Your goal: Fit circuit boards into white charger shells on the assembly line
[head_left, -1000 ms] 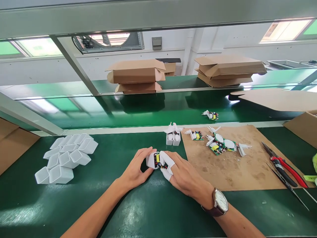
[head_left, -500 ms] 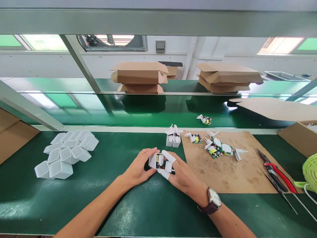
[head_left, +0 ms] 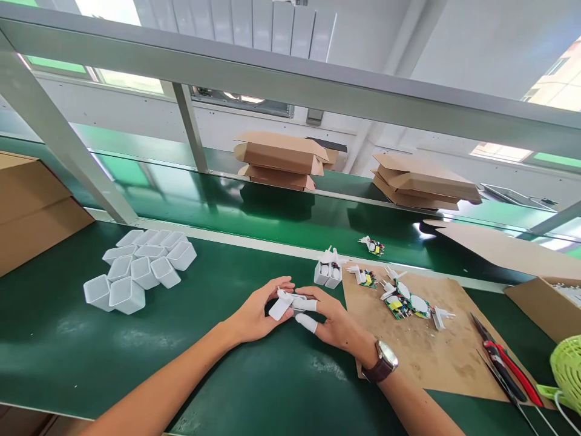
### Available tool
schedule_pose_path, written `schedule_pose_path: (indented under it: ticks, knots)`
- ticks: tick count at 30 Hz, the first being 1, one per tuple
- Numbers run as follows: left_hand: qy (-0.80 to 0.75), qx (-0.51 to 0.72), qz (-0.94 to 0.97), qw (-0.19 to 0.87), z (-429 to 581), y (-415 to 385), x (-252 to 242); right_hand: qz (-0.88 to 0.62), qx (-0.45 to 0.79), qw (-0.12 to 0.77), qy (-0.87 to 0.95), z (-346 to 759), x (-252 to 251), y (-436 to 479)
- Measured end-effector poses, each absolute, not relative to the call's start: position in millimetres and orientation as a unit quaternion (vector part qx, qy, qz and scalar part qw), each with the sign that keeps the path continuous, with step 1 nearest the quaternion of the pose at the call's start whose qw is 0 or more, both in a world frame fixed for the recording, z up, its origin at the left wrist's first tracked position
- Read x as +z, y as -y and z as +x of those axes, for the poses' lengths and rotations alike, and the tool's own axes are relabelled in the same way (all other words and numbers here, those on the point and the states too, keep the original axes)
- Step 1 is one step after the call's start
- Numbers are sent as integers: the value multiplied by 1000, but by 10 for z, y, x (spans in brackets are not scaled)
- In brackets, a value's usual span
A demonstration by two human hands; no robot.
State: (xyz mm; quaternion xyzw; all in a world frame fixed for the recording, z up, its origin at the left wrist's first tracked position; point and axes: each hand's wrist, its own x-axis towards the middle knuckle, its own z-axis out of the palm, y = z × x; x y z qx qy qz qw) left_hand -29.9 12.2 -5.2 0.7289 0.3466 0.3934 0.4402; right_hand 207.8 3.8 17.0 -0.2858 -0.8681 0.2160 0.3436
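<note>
Over the green bench, my left hand (head_left: 261, 312) closes round a white charger housing (head_left: 282, 304), a white plug piece showing at its near side. My right hand (head_left: 333, 318), with white finger cots on thumb and fingers and a watch at the wrist, grips its right end. Fingers hide part of it, so the inside does not show. Just beyond the hands stand two white housings (head_left: 327, 275) with plug parts in their tops. To the right, several circuit boards with white plugs (head_left: 403, 301) lie on a brown cardboard sheet (head_left: 436, 363).
Several white housings (head_left: 128, 296) are grouped at the left. Red-and-black pliers (head_left: 508, 366) and tweezers (head_left: 502, 376) lie at the right, near a light-green basket-like object (head_left: 567, 369). One circuit board (head_left: 372, 245) rests beyond the ledge. Cardboard boxes (head_left: 281, 158) are stacked behind.
The charger housing has been turned in my hands: its yellow-and-white inside faced up before, and now white plastic does. The view has tilted and shifted.
</note>
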Motion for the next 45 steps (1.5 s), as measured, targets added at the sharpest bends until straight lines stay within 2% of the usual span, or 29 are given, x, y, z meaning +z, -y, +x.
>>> schedule_pose_path:
  ticks: [5,10,15,18,24,29,34,37,45]
  knots:
    - [-369,375,739,421,-303,-78,-27,-288,199,371,860,2035,63,-35]
    - [-353,410,750,380,-293,-54,-55,-288,182,417,843,2027,141,56]
    - [-346,453,760,312,-249,-57,-64,-314,211,368,850,2018,103,100]
    - [-353,444,771,290,-234,-65,-39,-323,205,369,847,2021,58,97]
    - [-346,423,783,296,-226,-72,47,-349,202,328,854,2022,46,123]
    - [-365,417,764,330,-227,-74,20,-375,223,298,849,2059,256,130]
    - [-373,400,771,325,-263,-75,12,-487,111,374,781,2498,645,-433]
    - [-378,394,776,315,-283,-72,27,-604,77,325,723,2853,755,-983]
    - [-380,376,784,316,-297,-73,-13,-686,48,200,698,3025,371,-1595]
